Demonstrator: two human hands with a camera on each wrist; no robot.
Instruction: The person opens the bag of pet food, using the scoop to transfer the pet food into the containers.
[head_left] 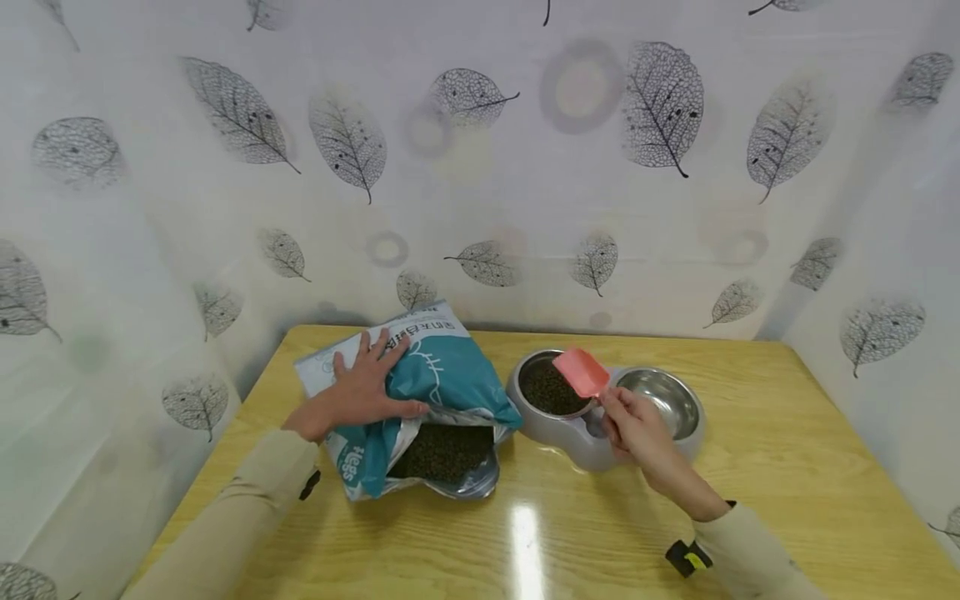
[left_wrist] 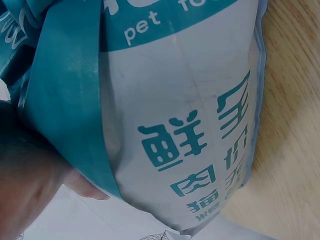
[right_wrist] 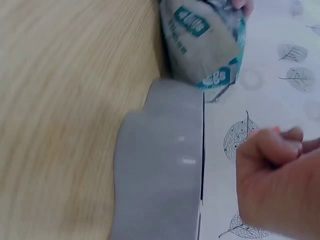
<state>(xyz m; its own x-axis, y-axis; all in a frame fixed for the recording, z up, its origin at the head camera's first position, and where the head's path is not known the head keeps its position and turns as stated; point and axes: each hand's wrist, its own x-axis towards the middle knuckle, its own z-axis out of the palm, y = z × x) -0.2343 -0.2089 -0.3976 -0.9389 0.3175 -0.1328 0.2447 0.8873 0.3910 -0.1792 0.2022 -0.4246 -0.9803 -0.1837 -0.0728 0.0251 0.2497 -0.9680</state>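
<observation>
Pet-food bag [head_left: 457, 375], double pet bowl [head_left: 577, 448] at its three o'clock
Left hand [head_left: 363, 393] — fingers spread on bag; right hand [head_left: 639, 429] — fingers clamped on pink scoop [head_left: 581, 372]

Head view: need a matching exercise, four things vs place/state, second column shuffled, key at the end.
Column 1
1. Pink scoop
2. Pet food bag
3. Metal bowl farther from the bag
4. Left grip

Column 2
A. Bare, shiny interior showing
B. Spread out, resting on item 2
C. Mouth open, brown kibble showing
D. Held by the right grip

Pairs: 1-D, 2-C, 3-A, 4-B
</observation>
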